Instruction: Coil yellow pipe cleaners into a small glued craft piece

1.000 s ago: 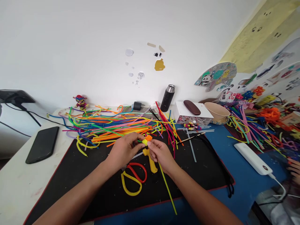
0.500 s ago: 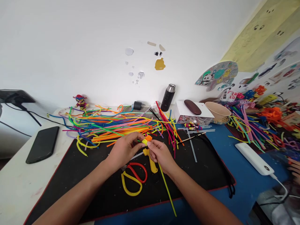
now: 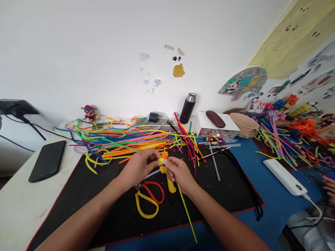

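Over the black mat [image 3: 112, 209], my left hand [image 3: 140, 165] pinches a small yellow and orange pipe-cleaner piece [image 3: 164, 156] between thumb and fingertips. My right hand [image 3: 180, 172] grips the same piece from the other side, so both hands meet at it. A long yellow-green pipe cleaner [image 3: 187, 212] hangs down from under my right hand toward the mat's front edge. Just below the hands lie scissors [image 3: 147, 205] with one red and one yellow handle loop. A yellow-handled tool [image 3: 171, 184] lies beside them, its upper part partly hidden by my fingers.
Many coloured pipe cleaners [image 3: 131, 139] are heaped behind the mat. A black thermos [image 3: 187, 108], a white box [image 3: 217, 126] and a basket [image 3: 243, 123] stand along the wall. A phone [image 3: 47, 162] lies left, a power bank [image 3: 284, 177] right. Another person's hand [image 3: 329, 186] shows at the right edge.
Both hands stay in nearly the same place, with only a slight shift of the fingers around the yellow and orange piece. Everything else on the table looks the same.
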Tool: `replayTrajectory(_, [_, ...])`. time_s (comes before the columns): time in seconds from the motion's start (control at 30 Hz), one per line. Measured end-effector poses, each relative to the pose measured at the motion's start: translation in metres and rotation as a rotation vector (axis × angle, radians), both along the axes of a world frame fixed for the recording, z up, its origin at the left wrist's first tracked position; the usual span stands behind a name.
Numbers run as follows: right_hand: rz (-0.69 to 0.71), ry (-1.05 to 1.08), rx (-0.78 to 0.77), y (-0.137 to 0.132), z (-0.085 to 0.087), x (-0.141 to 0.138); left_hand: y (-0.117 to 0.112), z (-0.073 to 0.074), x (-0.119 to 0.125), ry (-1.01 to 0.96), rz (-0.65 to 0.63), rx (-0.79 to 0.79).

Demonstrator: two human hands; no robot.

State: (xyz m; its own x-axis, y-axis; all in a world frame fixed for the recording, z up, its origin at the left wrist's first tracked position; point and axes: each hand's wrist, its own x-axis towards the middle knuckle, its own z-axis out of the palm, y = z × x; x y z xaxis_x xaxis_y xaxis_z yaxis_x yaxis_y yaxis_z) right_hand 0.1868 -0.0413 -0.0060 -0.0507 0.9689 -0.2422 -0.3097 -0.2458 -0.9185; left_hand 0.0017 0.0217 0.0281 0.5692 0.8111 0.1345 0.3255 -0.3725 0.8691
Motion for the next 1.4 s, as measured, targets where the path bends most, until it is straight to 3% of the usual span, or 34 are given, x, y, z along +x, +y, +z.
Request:
replayTrajectory(0.57, [-0.011, 0.006, -0.003, 0.000, 0.009, -0.002, 0.000, -0.004, 0.002, -0.092, 0.036, -0.024])
replayTrajectory(0.93, [-0.079, -0.026, 0.017, 0.004, 0.007, 0.000, -0.005, 0.006, 0.004, -0.032, 0.017, -0.024])
replayTrajectory(1.13, [-0.024, -0.034, 0.018, 0.003, 0.009, -0.004, -0.006, 0.002, 0.003, 0.030, 0.032, -0.011])
replayTrajectory(1.4, [-0.017, -0.038, 0.037, 0.003, 0.014, -0.006, -0.007, 0.011, 0.005, -0.020, 0.069, 0.000])
